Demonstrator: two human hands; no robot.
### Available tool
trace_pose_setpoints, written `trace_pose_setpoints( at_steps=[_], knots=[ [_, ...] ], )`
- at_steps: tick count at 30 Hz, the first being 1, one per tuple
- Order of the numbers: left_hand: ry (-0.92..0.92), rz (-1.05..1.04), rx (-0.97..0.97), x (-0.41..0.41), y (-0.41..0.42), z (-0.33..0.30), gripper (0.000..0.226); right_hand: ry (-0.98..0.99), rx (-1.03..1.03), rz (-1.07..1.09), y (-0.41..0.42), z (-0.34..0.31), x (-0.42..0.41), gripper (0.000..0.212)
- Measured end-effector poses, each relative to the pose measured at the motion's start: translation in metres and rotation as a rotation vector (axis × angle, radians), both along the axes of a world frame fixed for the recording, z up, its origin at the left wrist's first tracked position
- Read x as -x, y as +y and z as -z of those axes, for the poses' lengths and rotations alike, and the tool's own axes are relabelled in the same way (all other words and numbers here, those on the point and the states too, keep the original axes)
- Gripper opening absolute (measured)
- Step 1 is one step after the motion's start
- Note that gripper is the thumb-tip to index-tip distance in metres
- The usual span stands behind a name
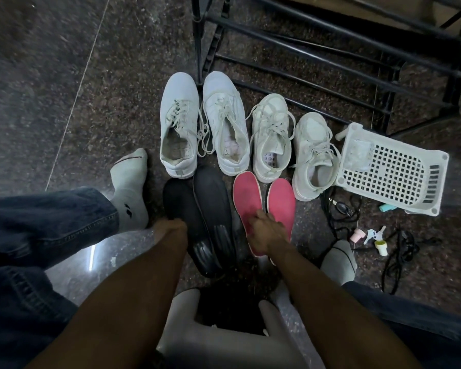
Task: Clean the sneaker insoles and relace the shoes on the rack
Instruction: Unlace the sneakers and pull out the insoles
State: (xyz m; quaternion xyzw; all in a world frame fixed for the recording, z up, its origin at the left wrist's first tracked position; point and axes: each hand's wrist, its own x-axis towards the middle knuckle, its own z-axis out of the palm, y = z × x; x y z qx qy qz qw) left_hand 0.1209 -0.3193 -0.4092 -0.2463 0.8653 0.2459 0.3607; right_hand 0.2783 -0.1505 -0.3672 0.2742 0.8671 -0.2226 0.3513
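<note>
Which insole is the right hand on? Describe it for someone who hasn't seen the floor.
Start at the row of four white sneakers in front of the black rack. Just nearer the person lie two pink insoles side by side; the right hand rests on the left pink insole, beside the two black insoles.

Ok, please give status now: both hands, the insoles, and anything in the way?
Left hand on black insoles, grip unclear. Right hand rests on pink insoles. Four white sneakers laced, on floor. Nothing blocking.
</note>
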Motion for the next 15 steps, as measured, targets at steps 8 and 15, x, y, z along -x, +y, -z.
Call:
trace_pose_setpoints(
  at_steps=[8, 15],
  knots=[
    [0.002, -0.033, -0.021, 0.001, -0.006, 0.002, 0.042, 0.062, 0.203, 0.130, -0.035, 0.008, 0.016, 0.049],
    [-0.006, -0.072, -0.024, 0.004, -0.003, -0.005, 0.038, 0.049, 0.350, 0.444, -0.045, 0.018, 0.032, 0.056]
  ],
)
